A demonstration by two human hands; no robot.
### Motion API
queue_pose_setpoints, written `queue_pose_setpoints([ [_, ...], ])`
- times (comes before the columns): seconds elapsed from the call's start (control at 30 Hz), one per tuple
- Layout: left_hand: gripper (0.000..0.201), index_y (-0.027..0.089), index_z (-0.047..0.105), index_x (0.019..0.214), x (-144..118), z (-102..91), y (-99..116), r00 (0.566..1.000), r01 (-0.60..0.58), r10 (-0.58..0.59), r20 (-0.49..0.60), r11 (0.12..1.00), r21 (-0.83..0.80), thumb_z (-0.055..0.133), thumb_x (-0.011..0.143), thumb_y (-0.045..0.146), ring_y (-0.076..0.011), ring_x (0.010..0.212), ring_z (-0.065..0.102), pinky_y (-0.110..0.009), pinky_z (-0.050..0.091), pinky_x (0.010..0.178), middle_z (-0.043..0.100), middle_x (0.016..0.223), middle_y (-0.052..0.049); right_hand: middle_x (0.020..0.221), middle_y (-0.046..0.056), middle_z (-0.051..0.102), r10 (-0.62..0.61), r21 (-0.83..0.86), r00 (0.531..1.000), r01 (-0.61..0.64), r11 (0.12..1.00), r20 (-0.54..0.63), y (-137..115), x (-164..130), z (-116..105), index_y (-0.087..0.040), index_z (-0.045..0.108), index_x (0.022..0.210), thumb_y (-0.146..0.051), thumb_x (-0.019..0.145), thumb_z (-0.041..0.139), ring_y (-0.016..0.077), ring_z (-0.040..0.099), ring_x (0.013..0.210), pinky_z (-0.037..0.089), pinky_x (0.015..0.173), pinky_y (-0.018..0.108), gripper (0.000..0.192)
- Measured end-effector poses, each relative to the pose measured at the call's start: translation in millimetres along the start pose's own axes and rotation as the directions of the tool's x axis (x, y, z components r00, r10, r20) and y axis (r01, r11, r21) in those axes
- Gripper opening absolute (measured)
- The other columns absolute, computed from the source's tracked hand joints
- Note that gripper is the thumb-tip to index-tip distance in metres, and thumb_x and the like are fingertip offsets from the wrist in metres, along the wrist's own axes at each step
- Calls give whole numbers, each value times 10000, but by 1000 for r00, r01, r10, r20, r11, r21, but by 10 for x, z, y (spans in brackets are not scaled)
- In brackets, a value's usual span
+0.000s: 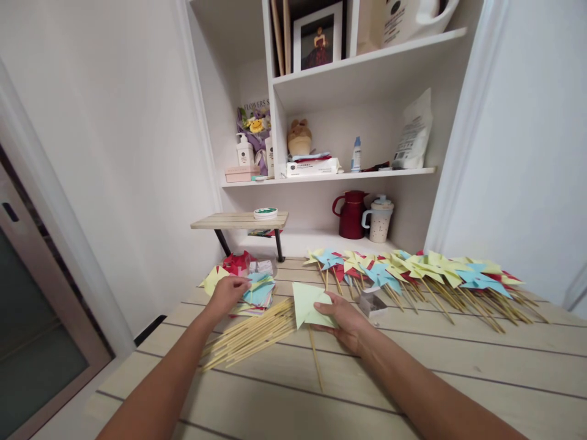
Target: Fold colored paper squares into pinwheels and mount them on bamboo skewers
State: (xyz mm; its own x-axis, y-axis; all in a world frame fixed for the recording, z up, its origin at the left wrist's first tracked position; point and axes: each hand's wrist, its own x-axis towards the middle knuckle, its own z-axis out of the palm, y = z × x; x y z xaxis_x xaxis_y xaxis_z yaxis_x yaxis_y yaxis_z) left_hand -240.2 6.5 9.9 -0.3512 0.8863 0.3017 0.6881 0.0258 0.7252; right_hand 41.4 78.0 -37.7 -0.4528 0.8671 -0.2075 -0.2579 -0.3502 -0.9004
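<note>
Two bare hands work over the pale wooden plank counter (pixel 458 366), near its far left corner. Right hand (pixel 345 318): grip closed on a pale green folded paper square (pixel 308 304), held just above a thin bamboo stick (pixel 315 360). Left hand (pixel 228 292): fingers resting on the stack of coloured paper squares (pixel 259 291); grip state cannot be determined. Loose bamboo sticks (pixel 250 335) lie between the hands. Finished paper pinwheels (pixel 426 275) line the far edge. Judged step: assembling one pinwheel; mounting calls for aligning paper centre with stick tip.
</note>
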Motion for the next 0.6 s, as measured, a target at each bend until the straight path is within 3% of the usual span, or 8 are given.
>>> queue_pose_setpoints([
  [0.13,225,177,612,454,-69,-11,33,996,81,-78,35,992,-96,616,617,331,-209,675,613,-283,409,543,770,944,-93,941,62,746,8,2,1000,-8,1000,-2,-12,-3,-6,-216,593,1012,-159,696,731,203,725,773,600,705,361,350],
  [0.2,163,169,679,539,-78,-11,27,992,122,-122,9,984,-132,604,601,299,-191,657,592,-281,402,552,769,938,-87,957,62,745,14,15,1000,-15,1000,7,-13,5,-20,-217,599,1017,-157,694,737,203,725,791,602,723,368,357],
  [0.33,270,158,760,766,-43,-2,-31,976,179,-198,-93,967,-183,578,605,275,-188,677,587,-279,407,588,749,812,-62,979,63,744,28,35,999,-28,999,22,-11,22,-43,-213,608,1011,-146,691,740,198,719,795,604,732,370,353],
  [0.43,183,161,697,630,-22,16,-96,960,193,-226,-168,962,-193,598,624,315,-173,577,531,-271,360,528,647,588,-31,961,58,746,35,33,999,-35,999,12,-3,31,-53,-211,608,1014,-140,697,733,187,716,766,602,710,350,348],
  [0.6,364,199,555,501,-32,66,-130,956,140,-182,-231,973,-186,591,699,502,-153,522,463,-263,303,502,487,472,14,941,56,751,27,7,999,-27,1000,30,6,31,-57,-210,612,1024,-167,714,730,189,723,754,597,698,336,335],
])
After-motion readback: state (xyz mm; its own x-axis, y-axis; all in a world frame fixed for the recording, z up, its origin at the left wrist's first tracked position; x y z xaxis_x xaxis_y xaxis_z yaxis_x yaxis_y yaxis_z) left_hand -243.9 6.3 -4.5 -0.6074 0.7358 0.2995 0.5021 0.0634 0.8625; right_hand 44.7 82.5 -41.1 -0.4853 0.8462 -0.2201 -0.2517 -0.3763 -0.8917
